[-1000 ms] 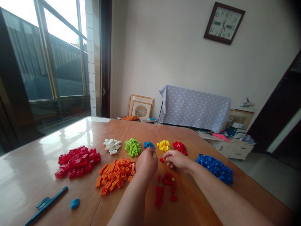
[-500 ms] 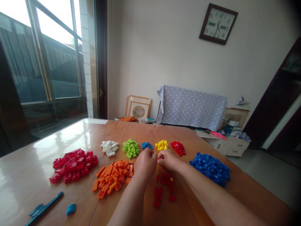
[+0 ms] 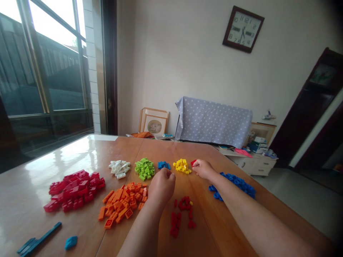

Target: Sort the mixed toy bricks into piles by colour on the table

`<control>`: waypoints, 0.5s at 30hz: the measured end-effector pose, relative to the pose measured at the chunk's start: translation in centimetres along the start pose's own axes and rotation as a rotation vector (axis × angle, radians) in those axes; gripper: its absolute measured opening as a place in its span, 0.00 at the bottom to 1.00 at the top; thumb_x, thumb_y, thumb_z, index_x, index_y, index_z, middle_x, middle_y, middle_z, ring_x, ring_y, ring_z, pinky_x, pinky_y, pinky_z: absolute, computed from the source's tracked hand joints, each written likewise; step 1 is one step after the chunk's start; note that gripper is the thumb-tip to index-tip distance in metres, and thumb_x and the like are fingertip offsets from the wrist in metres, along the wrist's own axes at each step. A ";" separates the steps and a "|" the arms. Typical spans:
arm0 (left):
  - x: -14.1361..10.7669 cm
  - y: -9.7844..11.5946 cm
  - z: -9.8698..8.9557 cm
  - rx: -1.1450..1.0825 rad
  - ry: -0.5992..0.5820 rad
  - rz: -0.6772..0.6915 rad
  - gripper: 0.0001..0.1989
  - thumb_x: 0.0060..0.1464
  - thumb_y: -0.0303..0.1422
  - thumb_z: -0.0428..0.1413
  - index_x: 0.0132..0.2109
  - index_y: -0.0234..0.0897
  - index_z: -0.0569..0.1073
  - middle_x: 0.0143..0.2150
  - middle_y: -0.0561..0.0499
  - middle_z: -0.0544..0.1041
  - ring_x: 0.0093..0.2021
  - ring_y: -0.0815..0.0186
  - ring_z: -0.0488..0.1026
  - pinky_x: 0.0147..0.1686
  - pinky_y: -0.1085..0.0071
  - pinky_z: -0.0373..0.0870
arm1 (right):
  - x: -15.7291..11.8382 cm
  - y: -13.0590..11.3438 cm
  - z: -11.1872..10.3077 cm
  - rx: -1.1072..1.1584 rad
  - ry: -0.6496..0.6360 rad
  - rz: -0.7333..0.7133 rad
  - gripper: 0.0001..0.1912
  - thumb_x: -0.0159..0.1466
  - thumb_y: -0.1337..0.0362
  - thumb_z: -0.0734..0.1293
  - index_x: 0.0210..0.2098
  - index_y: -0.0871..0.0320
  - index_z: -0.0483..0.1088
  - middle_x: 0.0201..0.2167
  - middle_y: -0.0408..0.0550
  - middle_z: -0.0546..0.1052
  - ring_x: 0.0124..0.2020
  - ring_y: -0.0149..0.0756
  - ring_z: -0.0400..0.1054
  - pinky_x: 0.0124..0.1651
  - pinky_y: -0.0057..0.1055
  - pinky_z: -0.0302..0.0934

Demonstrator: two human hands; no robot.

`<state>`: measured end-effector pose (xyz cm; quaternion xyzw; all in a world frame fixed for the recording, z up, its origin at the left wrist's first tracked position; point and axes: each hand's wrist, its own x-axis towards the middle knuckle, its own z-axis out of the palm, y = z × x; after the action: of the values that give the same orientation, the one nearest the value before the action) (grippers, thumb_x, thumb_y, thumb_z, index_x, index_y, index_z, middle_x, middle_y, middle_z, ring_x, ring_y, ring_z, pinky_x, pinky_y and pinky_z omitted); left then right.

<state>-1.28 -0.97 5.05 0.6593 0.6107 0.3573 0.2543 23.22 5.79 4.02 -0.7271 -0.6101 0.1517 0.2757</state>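
My left hand [image 3: 162, 185] is closed over the middle of the table, just in front of the small blue brick pile [image 3: 164, 165]; anything in its fingers is hidden. My right hand [image 3: 204, 169] reaches to the small red pile [image 3: 193, 162], mostly covered by the hand, and its fingers are together at the bricks. Between my forearms lie several joined dark red pieces [image 3: 175, 223] and a red ring-like cluster [image 3: 184, 203] with a yellow bit. Yellow bricks [image 3: 182, 166] sit between the hands, beyond them.
On the brown table [image 3: 139, 242] are orange bricks [image 3: 124, 201], crimson bricks [image 3: 76, 189], white bricks [image 3: 119, 168], lime bricks [image 3: 144, 168] and a large blue pile [image 3: 238, 184] partly under my right forearm. A teal tool [image 3: 40, 240] and a teal piece [image 3: 71, 242] lie front left.
My right hand has moved away from my left hand, rightward to the small red pile. My left hand stays near the small blue pile. The view has shifted slightly.
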 end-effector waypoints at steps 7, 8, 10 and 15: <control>0.0 0.0 0.0 -0.001 -0.011 -0.008 0.11 0.57 0.40 0.51 0.37 0.40 0.75 0.35 0.49 0.78 0.33 0.63 0.73 0.26 0.72 0.54 | 2.7 3.1 -3.6 -0.112 -0.030 0.242 0.07 0.52 0.66 0.74 0.21 0.58 0.73 0.12 0.45 0.70 0.20 0.35 0.68 0.24 0.27 0.56; 0.0 0.0 0.0 0.000 -0.009 -0.007 0.11 0.57 0.40 0.51 0.37 0.40 0.75 0.35 0.49 0.78 0.33 0.64 0.72 0.26 0.73 0.55 | 2.9 3.4 -3.5 -0.123 -0.044 0.268 0.09 0.52 0.66 0.75 0.20 0.58 0.72 0.12 0.45 0.70 0.20 0.35 0.68 0.24 0.27 0.56; 0.0 -0.1 0.1 0.005 -0.005 -0.002 0.11 0.57 0.40 0.51 0.37 0.40 0.75 0.35 0.49 0.78 0.33 0.64 0.72 0.27 0.73 0.55 | 3.1 3.9 -3.1 -0.130 -0.077 0.312 0.09 0.54 0.65 0.75 0.21 0.59 0.72 0.13 0.46 0.71 0.21 0.35 0.69 0.24 0.28 0.59; 0.1 -0.1 0.1 0.011 -0.002 -0.003 0.11 0.57 0.40 0.51 0.36 0.40 0.75 0.34 0.49 0.79 0.33 0.64 0.72 0.26 0.73 0.55 | 3.3 4.7 -2.2 -0.074 -0.145 0.350 0.13 0.68 0.58 0.66 0.44 0.61 0.72 0.39 0.48 0.77 0.35 0.32 0.72 0.38 0.33 0.70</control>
<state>-1.29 -0.89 4.95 0.6600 0.6136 0.3528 0.2519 28.97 8.04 3.44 -0.8191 -0.4976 0.2268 0.1735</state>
